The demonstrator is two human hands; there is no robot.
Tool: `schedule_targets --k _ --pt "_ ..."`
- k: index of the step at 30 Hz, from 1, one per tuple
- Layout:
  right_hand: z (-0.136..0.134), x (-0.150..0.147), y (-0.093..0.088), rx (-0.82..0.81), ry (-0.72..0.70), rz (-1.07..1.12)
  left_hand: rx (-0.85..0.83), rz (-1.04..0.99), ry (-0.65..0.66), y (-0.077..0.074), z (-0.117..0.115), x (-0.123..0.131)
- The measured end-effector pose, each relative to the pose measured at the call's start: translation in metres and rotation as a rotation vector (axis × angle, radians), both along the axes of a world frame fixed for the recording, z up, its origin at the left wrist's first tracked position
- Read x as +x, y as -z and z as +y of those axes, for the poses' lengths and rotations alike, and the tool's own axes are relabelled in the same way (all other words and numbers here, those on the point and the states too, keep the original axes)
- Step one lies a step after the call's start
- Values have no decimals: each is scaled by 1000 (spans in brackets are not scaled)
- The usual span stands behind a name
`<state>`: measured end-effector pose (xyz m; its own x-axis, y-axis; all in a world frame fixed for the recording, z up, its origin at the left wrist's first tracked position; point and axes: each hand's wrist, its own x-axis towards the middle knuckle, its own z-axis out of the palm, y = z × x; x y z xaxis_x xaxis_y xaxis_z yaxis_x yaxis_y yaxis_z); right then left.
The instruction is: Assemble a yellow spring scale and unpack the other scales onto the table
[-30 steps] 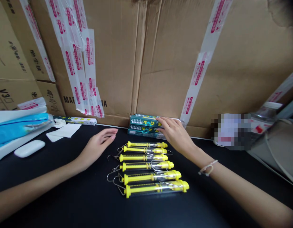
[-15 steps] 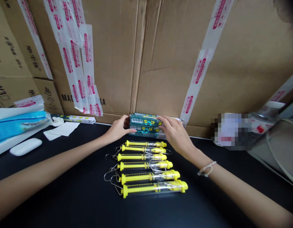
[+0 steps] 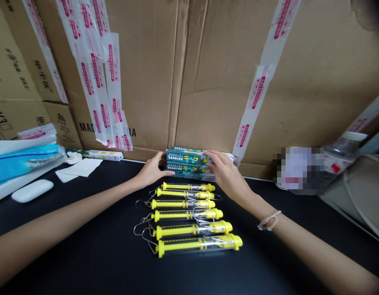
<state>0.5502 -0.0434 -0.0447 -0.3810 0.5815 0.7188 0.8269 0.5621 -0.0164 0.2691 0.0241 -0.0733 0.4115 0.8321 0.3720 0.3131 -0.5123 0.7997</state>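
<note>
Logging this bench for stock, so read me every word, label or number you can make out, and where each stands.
"MAD ... INA", middle hidden by tape, on the cardboard carton
"V3" on the far-left carton
"力计" on the teal boxes
Pink print on the white tape: too small to read
Pixelated label: unreadable

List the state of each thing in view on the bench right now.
Green printed boxes: stacked flat against the carton.
Left hand: against the boxes' left end.
Right hand: fingers on the boxes' right end.
Yellow spring scales: six lying side by side.
Cardboard carton: taped.
</note>
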Motion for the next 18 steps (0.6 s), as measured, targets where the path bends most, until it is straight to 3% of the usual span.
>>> schedule_targets --k 9,14,18 --pt "-12 8 -4 80 -18 45 -8 -58 62 4 4 -5" --pt "-38 28 4 221 124 202 -29 -69 77 4 5 -6" --pt "-48 42 22 214 252 351 -19 -88 36 4 6 -6"
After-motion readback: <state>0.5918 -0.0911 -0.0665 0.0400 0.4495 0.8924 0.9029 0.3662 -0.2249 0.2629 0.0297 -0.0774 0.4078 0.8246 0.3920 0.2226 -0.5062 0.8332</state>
